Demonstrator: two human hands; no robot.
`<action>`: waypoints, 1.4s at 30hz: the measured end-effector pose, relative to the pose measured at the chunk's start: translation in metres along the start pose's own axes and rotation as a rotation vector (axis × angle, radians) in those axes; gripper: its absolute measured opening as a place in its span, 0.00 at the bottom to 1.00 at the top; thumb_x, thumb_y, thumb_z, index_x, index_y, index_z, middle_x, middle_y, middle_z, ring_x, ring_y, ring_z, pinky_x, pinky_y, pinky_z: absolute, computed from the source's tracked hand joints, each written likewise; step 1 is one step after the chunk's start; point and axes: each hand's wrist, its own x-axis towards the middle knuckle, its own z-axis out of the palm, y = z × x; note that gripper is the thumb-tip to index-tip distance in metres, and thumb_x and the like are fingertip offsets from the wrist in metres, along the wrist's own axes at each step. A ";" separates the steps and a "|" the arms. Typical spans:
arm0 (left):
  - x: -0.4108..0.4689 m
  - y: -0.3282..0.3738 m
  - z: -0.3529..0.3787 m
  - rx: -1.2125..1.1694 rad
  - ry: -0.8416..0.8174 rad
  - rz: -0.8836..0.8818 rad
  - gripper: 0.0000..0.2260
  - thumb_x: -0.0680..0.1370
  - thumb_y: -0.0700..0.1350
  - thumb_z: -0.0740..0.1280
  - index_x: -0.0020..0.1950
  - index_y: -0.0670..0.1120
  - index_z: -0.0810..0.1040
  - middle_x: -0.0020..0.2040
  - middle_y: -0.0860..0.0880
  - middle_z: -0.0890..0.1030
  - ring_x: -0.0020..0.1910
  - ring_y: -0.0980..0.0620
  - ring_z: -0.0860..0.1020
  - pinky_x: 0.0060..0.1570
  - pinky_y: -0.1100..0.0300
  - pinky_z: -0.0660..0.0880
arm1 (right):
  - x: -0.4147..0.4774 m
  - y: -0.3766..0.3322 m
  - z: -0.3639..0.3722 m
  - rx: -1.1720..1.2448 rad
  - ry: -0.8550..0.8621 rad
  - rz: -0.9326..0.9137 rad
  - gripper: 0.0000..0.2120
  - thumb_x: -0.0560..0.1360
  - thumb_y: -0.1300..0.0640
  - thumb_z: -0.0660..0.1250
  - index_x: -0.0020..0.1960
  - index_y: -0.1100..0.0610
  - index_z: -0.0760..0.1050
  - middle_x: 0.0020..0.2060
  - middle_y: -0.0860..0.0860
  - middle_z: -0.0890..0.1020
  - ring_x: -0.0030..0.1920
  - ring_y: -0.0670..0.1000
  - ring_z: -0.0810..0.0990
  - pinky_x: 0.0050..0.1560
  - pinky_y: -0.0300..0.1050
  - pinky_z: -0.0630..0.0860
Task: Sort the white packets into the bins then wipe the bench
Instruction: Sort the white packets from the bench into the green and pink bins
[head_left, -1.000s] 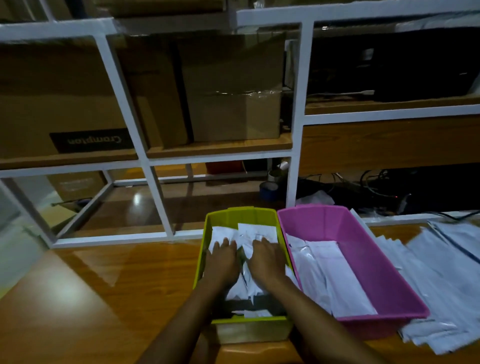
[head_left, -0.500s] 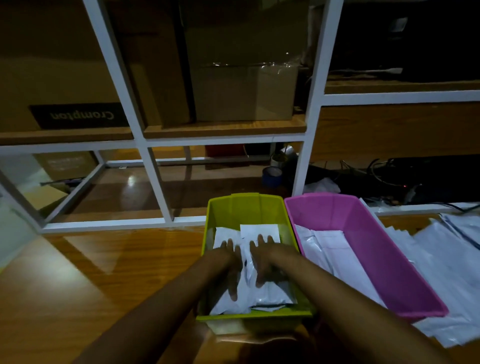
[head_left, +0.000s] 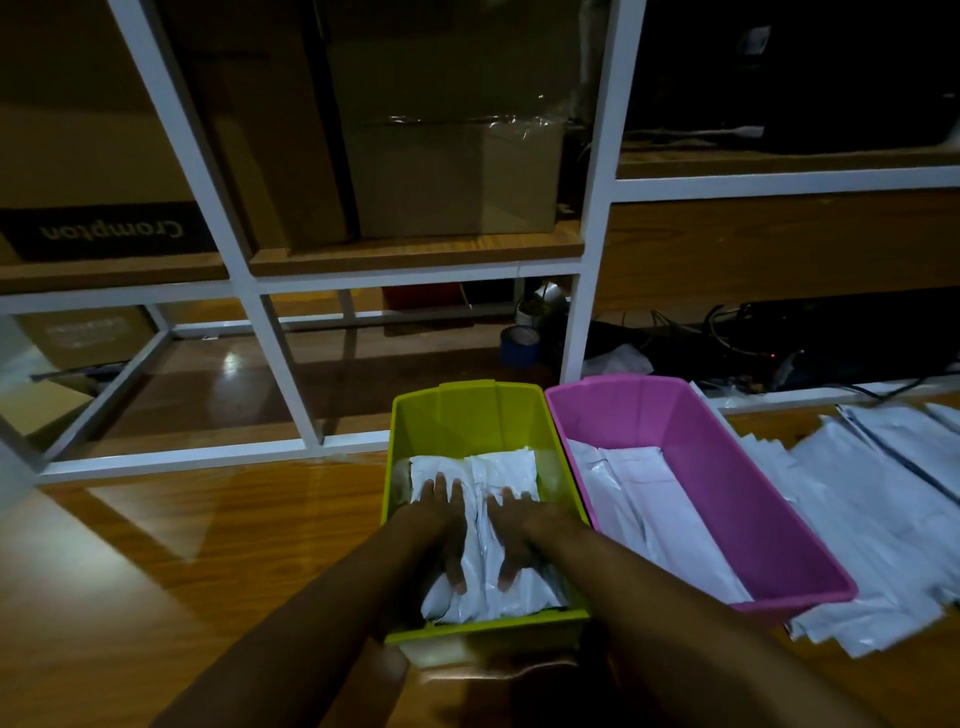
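A lime-green bin (head_left: 467, 410) stands on the wooden bench (head_left: 208, 545) right in front of me, with white packets (head_left: 501, 467) stacked inside it. My left hand (head_left: 439, 525) and my right hand (head_left: 514, 530) lie side by side in that bin, palms down, fingers spread, pressing flat on the packets. A pink bin (head_left: 727, 467) touches the green one on its right and holds more white packets (head_left: 654, 499). A loose pile of white packets (head_left: 872, 519) lies on the bench to the right of the pink bin.
A white metal shelving frame (head_left: 587, 270) rises just behind the bins, loaded with cardboard boxes (head_left: 452, 176). A blue tape roll (head_left: 519, 345) and tangled black cables (head_left: 727, 332) sit on the low shelf behind. Bare bench wood stretches out to the left.
My head has leaned in closer over the bins. Both hands stay pressed on the packets in the green bin, fingers now spread wider.
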 end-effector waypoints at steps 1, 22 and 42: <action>0.003 -0.003 -0.002 -0.056 0.013 -0.009 0.54 0.69 0.54 0.75 0.78 0.42 0.38 0.78 0.38 0.37 0.77 0.36 0.39 0.73 0.38 0.44 | -0.001 0.000 -0.003 -0.004 0.004 0.001 0.65 0.62 0.44 0.80 0.77 0.53 0.34 0.78 0.59 0.41 0.77 0.64 0.46 0.75 0.63 0.53; -0.193 0.138 -0.013 -0.630 1.018 0.257 0.30 0.78 0.54 0.65 0.77 0.49 0.58 0.79 0.49 0.52 0.78 0.49 0.50 0.74 0.54 0.55 | -0.270 0.056 0.009 0.630 1.019 -0.130 0.32 0.76 0.47 0.68 0.76 0.45 0.58 0.77 0.45 0.57 0.74 0.41 0.54 0.70 0.39 0.56; -0.197 0.410 0.024 -0.629 0.946 0.521 0.27 0.80 0.49 0.64 0.77 0.48 0.60 0.78 0.48 0.58 0.77 0.51 0.54 0.69 0.61 0.55 | -0.426 0.243 0.138 0.716 1.131 0.226 0.27 0.77 0.47 0.66 0.73 0.50 0.66 0.76 0.49 0.61 0.74 0.52 0.60 0.69 0.52 0.64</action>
